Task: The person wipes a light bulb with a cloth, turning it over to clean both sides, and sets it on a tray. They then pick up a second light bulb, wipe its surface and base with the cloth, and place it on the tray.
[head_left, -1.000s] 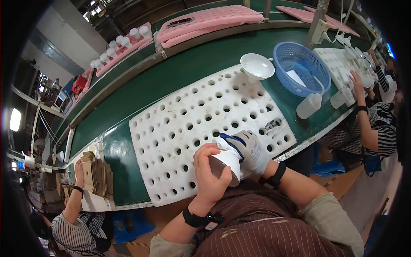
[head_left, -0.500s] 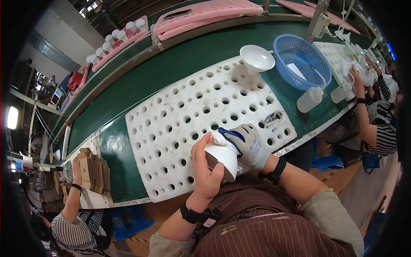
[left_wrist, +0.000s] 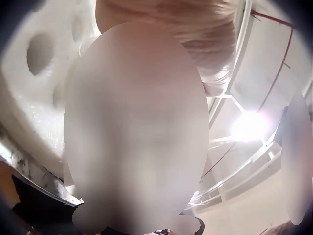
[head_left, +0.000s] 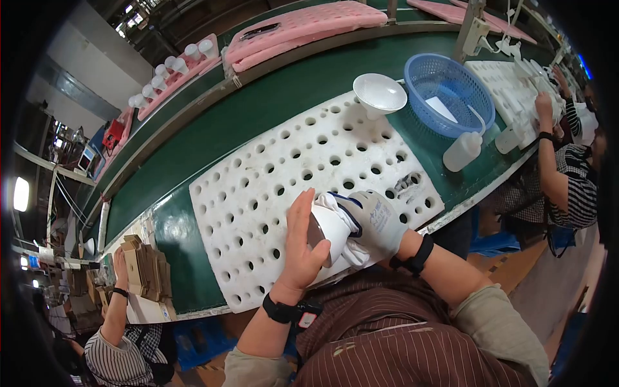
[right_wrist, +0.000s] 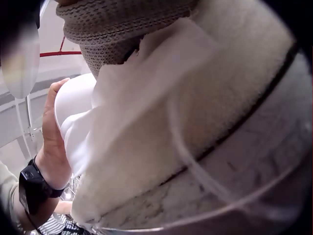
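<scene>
My bare left hand [head_left: 302, 248] holds a white cone-shaped reflector bulb [head_left: 331, 226] by its wide end, the fingers stretched along the face and the thumb at the near rim. In the right wrist view, the left fingertips [right_wrist: 63, 81] reach the rim. The right hand [head_left: 379, 226], in a grey knit glove with a blue edge, grips a white cloth [head_left: 356, 253] around the bulb's narrower end and hides that end. Below both hands lies a white foam board [head_left: 258, 187] with rows of round holes. A large blurred patch covers the middle of the left wrist view.
Another reflector bulb [head_left: 380, 93] stands face up at the board's far corner. Beside it are a blue basket [head_left: 412, 84] and a white squeeze bottle [head_left: 462, 152]. Cardboard pieces [head_left: 147, 267] lie at left. Pink foam boards [head_left: 309, 26] rest behind the rail. Other people work at both sides.
The bulb has turned in the hands and shifted slightly left and up. The left fingers have straightened along its face. More of the cloth now shows below the right hand.
</scene>
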